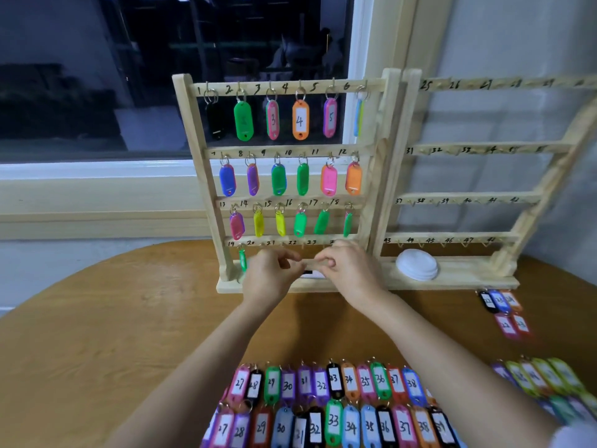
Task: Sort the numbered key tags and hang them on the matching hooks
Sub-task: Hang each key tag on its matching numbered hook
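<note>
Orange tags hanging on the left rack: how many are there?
2. One orange tag hangs at hook 4, top row; the second orange tag at hook 12, right end of the second row. More may be hidden.

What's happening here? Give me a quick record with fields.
Left rack: top three rows full; green tag under 19.
Right rack: no tags hung.
Hands: left hand and right hand pinch a small blurred item by the bottom row.
Table: numbered tags in rows, nearest the camera.
</note>
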Motion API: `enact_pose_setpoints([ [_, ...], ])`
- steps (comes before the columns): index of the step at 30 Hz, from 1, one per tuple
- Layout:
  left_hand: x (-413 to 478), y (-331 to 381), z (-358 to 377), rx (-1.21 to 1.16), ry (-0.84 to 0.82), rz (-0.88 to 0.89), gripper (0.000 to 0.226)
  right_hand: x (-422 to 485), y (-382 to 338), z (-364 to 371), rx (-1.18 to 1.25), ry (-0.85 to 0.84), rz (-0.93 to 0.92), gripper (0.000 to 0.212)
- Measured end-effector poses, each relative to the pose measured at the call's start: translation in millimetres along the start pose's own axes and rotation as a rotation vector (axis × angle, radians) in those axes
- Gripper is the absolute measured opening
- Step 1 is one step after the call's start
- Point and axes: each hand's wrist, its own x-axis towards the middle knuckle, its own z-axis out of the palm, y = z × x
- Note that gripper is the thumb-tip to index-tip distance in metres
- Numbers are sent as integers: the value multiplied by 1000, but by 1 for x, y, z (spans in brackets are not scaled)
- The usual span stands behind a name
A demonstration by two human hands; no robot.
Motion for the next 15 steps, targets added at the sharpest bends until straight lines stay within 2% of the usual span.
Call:
enact_pose_setpoints([
  [7, -15, 49, 64, -18, -154, 118, 4, -52, 81, -44, -43, -4, 163, 11],
  [11, -21, 77, 110, -82, -263, 98, 3, -76, 131, -70, -99, 6, 293, 11],
  [15, -25, 101, 152, -38, -332, 143, 1, -99, 175, -91, -124, 37, 373, 11],
])
